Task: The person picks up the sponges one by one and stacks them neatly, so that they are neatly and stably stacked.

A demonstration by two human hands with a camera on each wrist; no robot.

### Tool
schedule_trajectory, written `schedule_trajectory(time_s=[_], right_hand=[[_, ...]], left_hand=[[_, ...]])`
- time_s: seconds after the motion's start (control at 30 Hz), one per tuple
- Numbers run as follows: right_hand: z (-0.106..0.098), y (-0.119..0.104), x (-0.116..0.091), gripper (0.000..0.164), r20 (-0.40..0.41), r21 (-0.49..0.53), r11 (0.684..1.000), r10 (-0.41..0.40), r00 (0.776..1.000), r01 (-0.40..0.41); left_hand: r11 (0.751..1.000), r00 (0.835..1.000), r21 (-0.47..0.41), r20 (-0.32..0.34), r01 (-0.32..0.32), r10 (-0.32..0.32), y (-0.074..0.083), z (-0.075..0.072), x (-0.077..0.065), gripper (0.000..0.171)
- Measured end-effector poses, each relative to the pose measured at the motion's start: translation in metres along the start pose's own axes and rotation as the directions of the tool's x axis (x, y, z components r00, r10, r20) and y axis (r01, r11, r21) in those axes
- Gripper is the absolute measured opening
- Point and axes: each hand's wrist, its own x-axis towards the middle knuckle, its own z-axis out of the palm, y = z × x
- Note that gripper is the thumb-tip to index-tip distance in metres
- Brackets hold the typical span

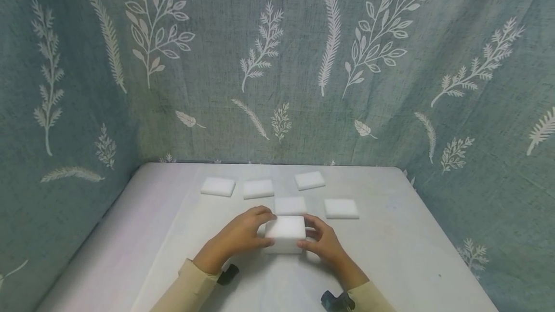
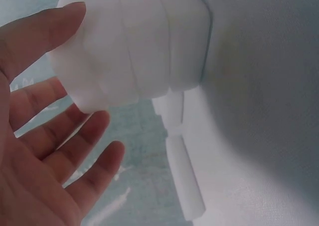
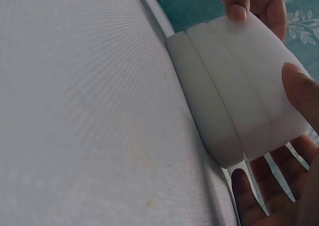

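Note:
White sponge-like blocks with rounded edges form a stack [image 1: 284, 228] near the middle of the table. My left hand [image 1: 242, 236] holds the upper part of the stack from its left side, thumb on the near face and fingers towards the back. On the opposite side, my right hand [image 1: 324, 242] holds it the same way. Seams between the layers of the stack [image 3: 219, 91] show in the right wrist view; its lowest layer rests on the table. The left wrist view shows the thumb [image 2: 55, 29] against the top layer, the other fingers spread beside it.
Just behind the stack lies a single white block [image 1: 290, 205]. Others lie flat farther back: a left one [image 1: 218, 186], a middle one [image 1: 258, 188], a rear one [image 1: 310, 180] and a right one [image 1: 341, 208]. A leaf-patterned green cloth [image 1: 299, 110] surrounds the white table [image 1: 403, 254].

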Motion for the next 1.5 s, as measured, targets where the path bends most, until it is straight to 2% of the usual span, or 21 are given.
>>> schedule_trajectory(time_s=[0.43,0.83,1.03,1.17,1.3,1.5], right_hand=[[0.002,0.007,-0.003,0.073,0.005,0.032,0.999,0.019,1.000,-0.019],[0.000,0.004,-0.002,0.067,0.026,-0.027,0.999,-0.038,0.999,0.039],[-0.001,0.026,0.005,0.069,0.004,-0.033,0.998,-0.047,0.999,0.047],[-0.003,0.038,0.008,0.073,-0.008,-0.042,0.998,-0.051,0.999,0.050],[-0.003,0.038,0.009,0.074,-0.005,-0.014,0.997,-0.073,0.997,0.073],[0.000,0.038,0.009,0.075,0.002,0.030,0.996,-0.082,0.997,0.082]], left_hand=[[1.000,1.000,-0.027,0.008,0.007,-0.007,-0.001,0.003,-0.003,0.059],[0.999,1.000,-0.033,-0.010,0.010,-0.010,-0.001,0.003,-0.002,0.059],[0.999,1.000,-0.045,-0.005,0.014,-0.014,-0.003,0.004,-0.001,0.061],[0.992,1.000,-0.125,0.001,0.018,-0.018,-0.010,0.003,0.003,0.065],[0.970,1.000,-0.244,-0.020,0.016,-0.021,-0.023,0.000,0.009,0.061],[0.958,0.996,-0.280,-0.037,0.066,-0.080,-0.044,0.000,0.020,0.046]])
